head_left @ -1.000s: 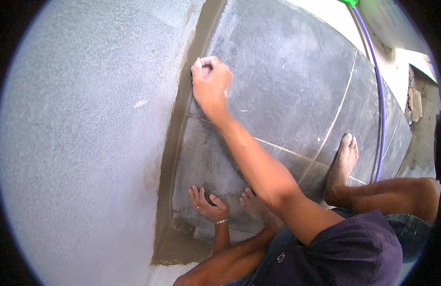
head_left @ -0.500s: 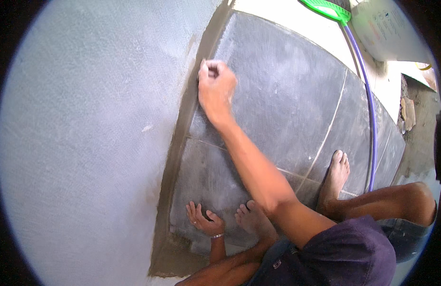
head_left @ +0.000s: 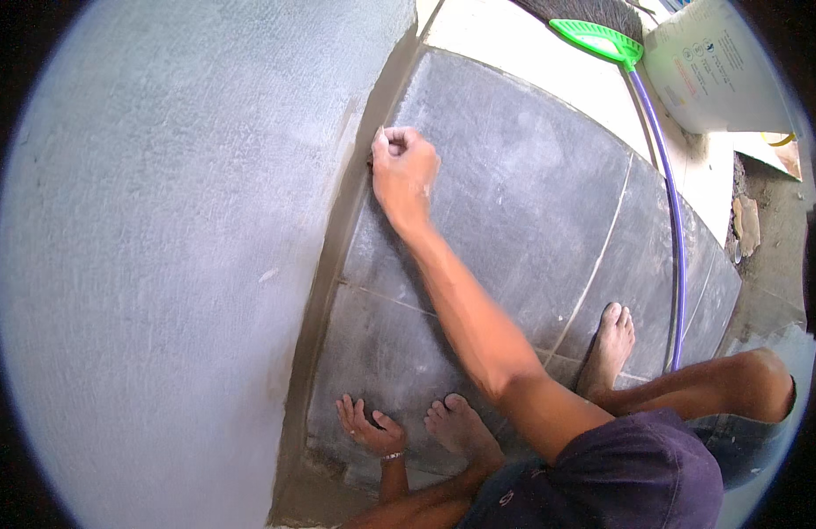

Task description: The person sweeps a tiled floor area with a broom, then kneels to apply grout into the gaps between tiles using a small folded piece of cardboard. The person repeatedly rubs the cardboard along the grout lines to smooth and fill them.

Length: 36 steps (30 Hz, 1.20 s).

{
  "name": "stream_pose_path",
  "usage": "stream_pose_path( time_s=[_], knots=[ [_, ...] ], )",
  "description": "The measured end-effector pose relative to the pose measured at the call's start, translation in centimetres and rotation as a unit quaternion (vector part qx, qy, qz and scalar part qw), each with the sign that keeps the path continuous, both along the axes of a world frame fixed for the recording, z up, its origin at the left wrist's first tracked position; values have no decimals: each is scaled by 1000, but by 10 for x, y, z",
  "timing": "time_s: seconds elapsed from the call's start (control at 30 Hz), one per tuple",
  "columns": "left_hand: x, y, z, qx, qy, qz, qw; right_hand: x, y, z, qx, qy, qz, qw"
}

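Note:
My right hand [head_left: 405, 172] is closed in a pinch at the joint between the dark grey floor tiles [head_left: 514, 176] and the brown mortar strip [head_left: 333, 238] along the wall's foot. Whatever its fingers hold is hidden. Lower down, my left hand [head_left: 371, 428], with a bracelet at the wrist, is slightly cupped over the tiles near the strip. Its fingers are apart and hold nothing. Beside it is one of my bare feet [head_left: 461, 428].
A blue-grey plastered wall [head_left: 170, 247] fills the left side. My other foot [head_left: 609, 348] stands near a broom's purple handle [head_left: 677, 238], whose green head [head_left: 597, 40] lies at the far right. Behind it is a whitish bucket [head_left: 716, 70]. Pale tiles [head_left: 478, 26] border the dark ones.
The view has shifted, so more of the broom and bucket shows. My right hand has slid slightly farther along the strip, still pinched. My left hand stays open in about the same spot.

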<state>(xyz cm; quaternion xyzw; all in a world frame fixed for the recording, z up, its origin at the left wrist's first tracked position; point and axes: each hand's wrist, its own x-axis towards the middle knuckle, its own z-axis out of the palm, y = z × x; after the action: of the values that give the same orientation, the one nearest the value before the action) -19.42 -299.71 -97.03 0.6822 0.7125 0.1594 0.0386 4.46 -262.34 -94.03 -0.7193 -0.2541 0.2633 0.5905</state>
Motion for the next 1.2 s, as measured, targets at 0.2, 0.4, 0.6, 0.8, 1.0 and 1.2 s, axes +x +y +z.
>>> stream_pose_path(
  time_s=[0.2, 0.4, 0.6, 0.8, 1.0, 1.2],
  knots=[
    [9, 20, 11, -15, 5, -29, 999, 11, 8, 3, 20, 22, 2, 1000],
    [66, 144, 12, -98, -81, -205, 970, -5, -12, -2, 4, 51, 13, 999],
    [119, 242, 14, -75, -53, -285, 954, 22, 29, -11, 60, 40, -20, 997],
    [110, 242, -13, -188, 13, -272, 944, -22, -36, -18, 112, 53, 69, 990],
    [96, 219, -25, -144, -16, -219, 965, -10, -88, 17, -34, 227, 225, 947],
    [101, 219, -23, -126, 14, -222, 967, 25, -53, -7, 72, 366, 12, 928]
  ],
)
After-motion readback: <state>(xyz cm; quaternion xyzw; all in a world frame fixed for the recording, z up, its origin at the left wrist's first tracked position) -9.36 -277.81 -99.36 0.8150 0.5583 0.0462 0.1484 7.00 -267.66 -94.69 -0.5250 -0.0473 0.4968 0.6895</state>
